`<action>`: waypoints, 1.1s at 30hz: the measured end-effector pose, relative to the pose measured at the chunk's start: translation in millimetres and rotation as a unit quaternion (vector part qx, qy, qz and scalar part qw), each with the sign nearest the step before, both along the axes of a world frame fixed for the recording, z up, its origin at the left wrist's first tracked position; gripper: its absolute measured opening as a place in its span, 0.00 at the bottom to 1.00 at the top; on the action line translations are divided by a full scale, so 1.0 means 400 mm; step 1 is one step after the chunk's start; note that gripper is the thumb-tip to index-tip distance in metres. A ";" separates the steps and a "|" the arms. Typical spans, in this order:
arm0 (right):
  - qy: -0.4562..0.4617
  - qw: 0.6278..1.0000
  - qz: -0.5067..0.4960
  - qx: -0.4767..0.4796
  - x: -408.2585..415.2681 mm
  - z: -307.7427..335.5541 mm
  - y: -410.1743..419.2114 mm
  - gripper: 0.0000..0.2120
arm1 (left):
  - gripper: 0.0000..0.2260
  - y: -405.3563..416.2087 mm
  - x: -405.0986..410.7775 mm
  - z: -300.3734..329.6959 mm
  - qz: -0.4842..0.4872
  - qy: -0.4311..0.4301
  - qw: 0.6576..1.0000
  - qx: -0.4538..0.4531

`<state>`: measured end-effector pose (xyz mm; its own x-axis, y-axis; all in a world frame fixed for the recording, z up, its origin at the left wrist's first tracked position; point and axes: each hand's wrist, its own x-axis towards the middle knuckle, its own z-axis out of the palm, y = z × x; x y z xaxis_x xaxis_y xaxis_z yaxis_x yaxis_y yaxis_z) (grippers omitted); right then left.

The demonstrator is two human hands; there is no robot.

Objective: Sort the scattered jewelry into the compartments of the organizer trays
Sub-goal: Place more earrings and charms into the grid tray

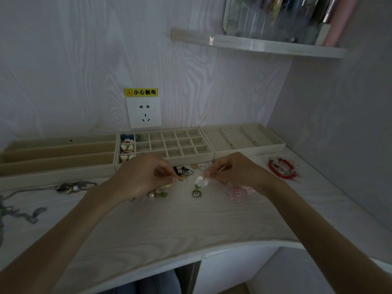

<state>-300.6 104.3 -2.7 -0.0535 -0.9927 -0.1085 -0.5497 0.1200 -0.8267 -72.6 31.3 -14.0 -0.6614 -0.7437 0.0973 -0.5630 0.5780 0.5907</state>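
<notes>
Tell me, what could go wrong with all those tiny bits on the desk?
The left hand pinches a small gold piece above the desk; if it slips, it could roll off the front edge. The right hand holds a white flower earring whose charm dangles and might snag. A sleeveless arm could also sweep the pink flowers aside.

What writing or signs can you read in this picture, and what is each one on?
"小心触电", black characters on a yellow sticker on the wall above the socket.
A small orange warning triangle sits at the sticker's left end; its symbol is too small to read.
The round pendant on the desk has a blue pattern, too blurred to tell whether it holds any words.
The items on the shelf are too blurred to read.
</notes>
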 end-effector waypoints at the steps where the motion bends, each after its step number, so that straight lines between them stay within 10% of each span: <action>1: -0.004 1.000 0.005 0.014 0.001 0.004 -0.002 0.02 | 0.05 0.001 0.000 -0.002 0.003 -0.004 1.000 0.001; 13: -0.261 0.963 0.038 0.062 0.030 0.041 -0.012 0.01 | 0.09 0.015 -0.009 0.050 -0.009 0.113 0.989 0.092; 23: -0.154 0.986 0.014 -0.058 0.109 0.097 -0.022 0.07 | 0.10 0.052 -0.019 0.101 0.093 0.162 0.941 0.284; 28: -0.152 0.986 0.018 -0.073 0.163 0.102 -0.048 0.03 | 0.31 0.053 0.035 0.087 0.115 0.082 0.922 0.361; 33: -0.096 0.991 0.056 -0.077 0.211 0.094 -0.071 0.03 | 0.20 0.039 0.071 0.080 0.162 0.174 0.894 0.380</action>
